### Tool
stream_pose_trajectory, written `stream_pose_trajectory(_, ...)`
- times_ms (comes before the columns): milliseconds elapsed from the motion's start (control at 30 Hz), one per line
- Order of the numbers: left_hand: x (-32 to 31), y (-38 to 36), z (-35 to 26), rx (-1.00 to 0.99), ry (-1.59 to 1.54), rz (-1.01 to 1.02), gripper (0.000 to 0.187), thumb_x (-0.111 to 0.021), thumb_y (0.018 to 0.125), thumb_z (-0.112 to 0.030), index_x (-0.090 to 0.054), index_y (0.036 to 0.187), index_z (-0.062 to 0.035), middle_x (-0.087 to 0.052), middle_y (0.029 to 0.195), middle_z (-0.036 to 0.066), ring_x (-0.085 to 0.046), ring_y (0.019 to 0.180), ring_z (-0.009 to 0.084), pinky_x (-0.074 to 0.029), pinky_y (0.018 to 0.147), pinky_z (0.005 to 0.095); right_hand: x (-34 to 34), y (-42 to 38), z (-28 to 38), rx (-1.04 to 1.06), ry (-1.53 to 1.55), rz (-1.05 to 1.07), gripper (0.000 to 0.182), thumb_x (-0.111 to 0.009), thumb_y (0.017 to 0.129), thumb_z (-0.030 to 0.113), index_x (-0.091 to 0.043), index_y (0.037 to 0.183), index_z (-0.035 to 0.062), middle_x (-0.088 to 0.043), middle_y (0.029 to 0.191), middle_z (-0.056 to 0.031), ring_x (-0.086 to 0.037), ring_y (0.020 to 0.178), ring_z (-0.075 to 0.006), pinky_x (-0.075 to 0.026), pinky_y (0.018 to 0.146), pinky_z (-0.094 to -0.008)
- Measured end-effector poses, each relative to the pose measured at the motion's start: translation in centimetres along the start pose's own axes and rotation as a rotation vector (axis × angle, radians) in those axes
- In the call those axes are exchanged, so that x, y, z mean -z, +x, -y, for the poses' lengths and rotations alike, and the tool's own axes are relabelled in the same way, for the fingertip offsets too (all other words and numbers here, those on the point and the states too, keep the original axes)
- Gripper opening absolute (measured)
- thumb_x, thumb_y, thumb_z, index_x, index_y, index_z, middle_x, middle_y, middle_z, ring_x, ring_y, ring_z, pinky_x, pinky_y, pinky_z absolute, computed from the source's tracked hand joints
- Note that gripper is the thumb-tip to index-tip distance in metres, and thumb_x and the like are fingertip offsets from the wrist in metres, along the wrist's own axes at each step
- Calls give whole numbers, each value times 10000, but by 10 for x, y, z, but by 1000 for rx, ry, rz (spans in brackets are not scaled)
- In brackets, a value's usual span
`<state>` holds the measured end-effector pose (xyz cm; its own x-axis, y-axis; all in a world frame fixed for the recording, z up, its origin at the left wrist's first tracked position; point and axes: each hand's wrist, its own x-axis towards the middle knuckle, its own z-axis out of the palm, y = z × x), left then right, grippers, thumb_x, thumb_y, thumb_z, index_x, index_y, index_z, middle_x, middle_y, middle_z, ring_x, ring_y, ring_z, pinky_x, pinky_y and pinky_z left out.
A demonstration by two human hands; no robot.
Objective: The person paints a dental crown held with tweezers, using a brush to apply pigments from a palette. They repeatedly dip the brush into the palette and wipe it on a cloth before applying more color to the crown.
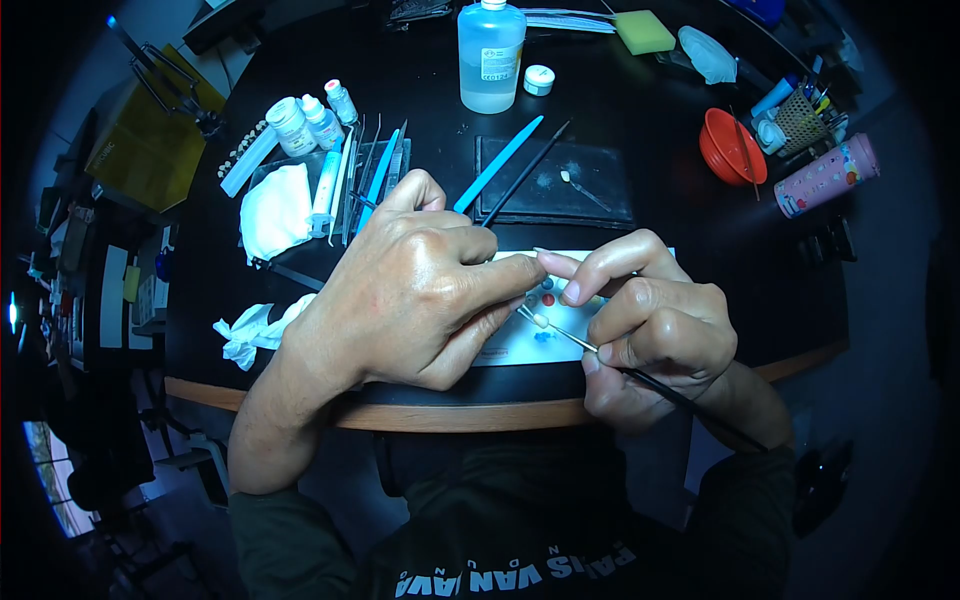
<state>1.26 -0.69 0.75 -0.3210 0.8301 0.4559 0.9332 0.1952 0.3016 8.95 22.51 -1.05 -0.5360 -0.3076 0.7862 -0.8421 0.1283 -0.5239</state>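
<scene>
A small whitish piece, like a tooth, (541, 321) sits over a white sheet (625, 320) with coloured spots. My left hand (425, 285) has its fingers curled and closed, pinching a thin metal tip beside the piece; most of what it holds is hidden behind the fingers. In my right hand (660, 330) is a thin dark-handled brush (690, 405), gripped between thumb and fingers, its fine tip reaching the whitish piece. My right index finger meets the left index fingertip above the sheet.
Beyond my hands lies a dark slab (600, 185) with blue and black tools. A clear bottle (491, 60), small jar (538, 80), red bowl (733, 147) and pink tumbler (828, 176) stand farther back. White cloth (277, 212) and small bottles (290, 125) are left.
</scene>
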Motion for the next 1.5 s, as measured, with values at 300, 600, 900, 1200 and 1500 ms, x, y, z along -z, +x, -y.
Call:
stream_pose_trajectory(300, 1, 0, 0, 0, 3, 7, 375, -747, 732, -117, -797, 1100, -64, -585, 667, 52, -544, 613, 221, -333, 706, 382, 1, 0, -1, -2, -2, 0, 217, -664, 671, -59, -491, 649, 70, -582, 681, -36, -701, 902, -307, -636, 875, -464)
stream_pose_trajectory(600, 1, 0, 0, 1, 7, 15, 384, -744, 726, -119, -797, 1102, -62, -594, 677, 58, -549, 624, 225, -331, 710, 388, 1, 0, -1, -5, -4, -3, 230, -663, 669, -63, -477, 644, 70, -583, 685, -39, -703, 900, -302, -636, 888, -473)
stream_pose_trajectory(900, 5, 2, -3, 79, 69, -10, 383, -741, 775, -92, -778, 1155, -63, -597, 687, 60, -561, 632, 232, -353, 721, 389, 5, 3, 0, -5, -69, -51, 194, -652, 665, -69, -511, 672, 64, -597, 687, -49, -690, 890, -296, -633, 878, -450)
stream_pose_trajectory(1200, 24, -9, 22, 583, 424, -221, 137, -625, 963, -44, -733, 1018, 18, -693, 776, 185, -679, 699, 324, -457, 695, 443, 22, 0, -18, 0, -219, -203, 157, -635, 637, -60, -538, 701, 45, -564, 676, -56, -619, 833, -260, -612, 864, -445)
stream_pose_trajectory(1500, 22, -5, 16, 662, 277, -195, 187, -570, 1017, -42, -720, 1061, 61, -652, 702, 181, -610, 573, 242, -458, 590, 384, 22, 0, -18, 10, -243, -201, 184, -611, 592, -78, -514, 684, 48, -537, 658, -45, -609, 807, -240, -612, 798, -413)
